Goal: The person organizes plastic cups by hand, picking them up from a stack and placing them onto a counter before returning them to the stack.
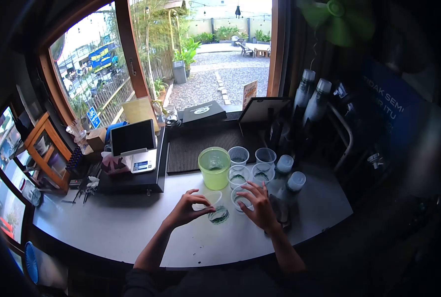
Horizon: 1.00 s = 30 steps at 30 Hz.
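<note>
My left hand [188,209] pinches a clear plastic cup [219,214] with dark green print, between thumb and fingers, just above or on the counter. Spread and slightly curved, the fingers of my right hand [259,208] lie over the rim and near side of another clear cup [237,192]; whether they press on it is hard to see. Behind that cup several more clear cups [239,174] stand upright in a close group. A yellow-green translucent tub [214,177] is to their left.
Stacked cups [296,181] stand right of the group, and tall cup stacks [304,91] rise farther back. A black ribbed mat [195,148] lies behind the tub. At left, a tablet [132,137] stands on a black box [153,184]. The grey counter [111,222] curves along its front edge.
</note>
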Tool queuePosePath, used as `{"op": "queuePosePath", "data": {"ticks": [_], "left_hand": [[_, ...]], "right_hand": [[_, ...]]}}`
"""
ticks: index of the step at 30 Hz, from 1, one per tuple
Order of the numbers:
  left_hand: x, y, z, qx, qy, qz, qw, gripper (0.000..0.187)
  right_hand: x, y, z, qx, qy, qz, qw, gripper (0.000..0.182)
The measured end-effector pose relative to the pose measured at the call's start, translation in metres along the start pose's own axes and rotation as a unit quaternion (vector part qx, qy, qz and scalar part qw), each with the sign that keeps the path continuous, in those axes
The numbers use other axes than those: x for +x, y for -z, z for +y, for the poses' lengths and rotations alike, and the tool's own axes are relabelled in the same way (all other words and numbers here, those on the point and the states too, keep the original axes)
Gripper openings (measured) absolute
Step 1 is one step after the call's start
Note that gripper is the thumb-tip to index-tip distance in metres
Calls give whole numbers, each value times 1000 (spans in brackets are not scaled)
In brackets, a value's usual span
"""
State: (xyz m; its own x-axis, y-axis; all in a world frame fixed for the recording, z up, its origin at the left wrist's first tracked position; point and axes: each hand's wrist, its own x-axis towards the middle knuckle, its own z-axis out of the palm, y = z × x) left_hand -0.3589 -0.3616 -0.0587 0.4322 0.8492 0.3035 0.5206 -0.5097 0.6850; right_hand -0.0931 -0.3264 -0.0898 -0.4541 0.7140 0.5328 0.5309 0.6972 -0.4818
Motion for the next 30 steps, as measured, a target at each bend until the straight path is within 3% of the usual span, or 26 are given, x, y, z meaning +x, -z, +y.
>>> {"op": "queuePosePath", "data": {"ticks": [1,3,5,6,7,8,11,12,14,15,16,20,21,23,26,30], "left_hand": [[3,5,-1,-69,-17,35,997,11],[7,5,12,-297,89,111,944,14],[15,8,26,-366,117,161,909,20],[20,12,33,-387,131,175,896,21],[24,16,36,-407,145,187,882,23],[27,21,27,-421,177,146,877,35],[40,15,27,-544,185,92,813,39],[43,12,28,-567,152,57,807,44],[51,6,33,-429,42,14,902,42],[55,2,36,-354,-15,-7,935,41],[62,0,33,-175,-79,-28,981,33],[95,-44,17,-214,-111,-8,970,22],[102,-53,22,-263,-82,-10,961,21],[118,-67,32,-356,-24,-17,934,21],[150,-82,58,-407,-15,-42,912,22],[204,-102,78,-427,-42,-23,903,34]], "right_hand": [[-1,2,-4,34,2,42,999,27],[-5,11,-15,81,38,47,995,49],[-6,14,-32,170,68,54,982,62],[-6,13,-34,125,101,54,986,76],[-5,8,-35,127,94,71,985,76],[-3,2,-33,127,87,89,984,76],[1,2,-24,144,66,153,975,75],[2,6,-21,139,62,173,973,74],[2,19,-21,151,26,211,966,71],[-1,26,-23,259,-34,215,941,71],[-3,30,-19,292,-64,237,924,71],[-5,57,3,341,-120,241,901,78],[-6,65,7,340,-133,245,898,79],[-8,79,22,305,-111,251,912,94],[-5,103,40,309,-94,278,905,105],[7,151,70,285,-42,349,892,101]]}}
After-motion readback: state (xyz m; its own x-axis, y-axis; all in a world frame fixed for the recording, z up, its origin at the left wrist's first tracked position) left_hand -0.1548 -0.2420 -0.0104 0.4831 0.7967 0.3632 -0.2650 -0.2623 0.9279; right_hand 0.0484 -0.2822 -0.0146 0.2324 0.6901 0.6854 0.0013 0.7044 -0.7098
